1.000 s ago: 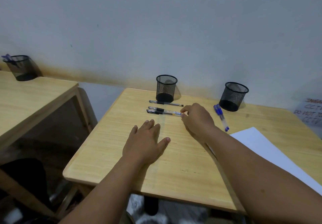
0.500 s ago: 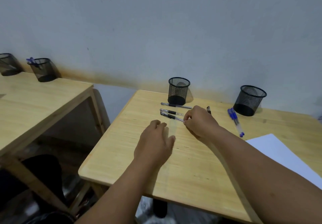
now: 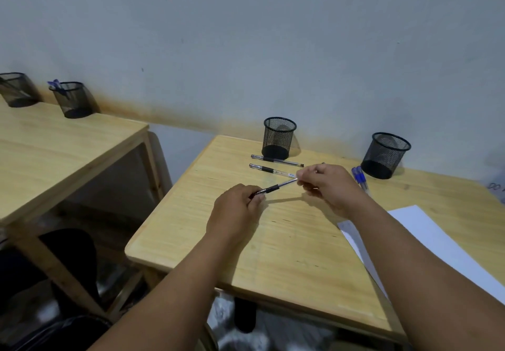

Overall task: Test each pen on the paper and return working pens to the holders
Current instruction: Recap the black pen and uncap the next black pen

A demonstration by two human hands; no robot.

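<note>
With the black pen [image 3: 276, 187] held above the bench [image 3: 273, 241], left hand [image 3: 235, 211] fingers pinching its grip end and right hand [image 3: 332, 186] fingers pinching its far tip, a hard cap pull could fling it towards the two pens [image 3: 273, 165] near the left holder [image 3: 278, 137].

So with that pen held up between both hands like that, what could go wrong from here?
1. The left hand and right hand pinch the black pen only at its ends, above the table. If a cap pops off suddenly, the pen might drop or roll off the edge.
2. Two more black pens lie just beyond the hands and could get knocked.
3. The paper overhangs the table's near edge, so pressing there could be unsteady.
</note>
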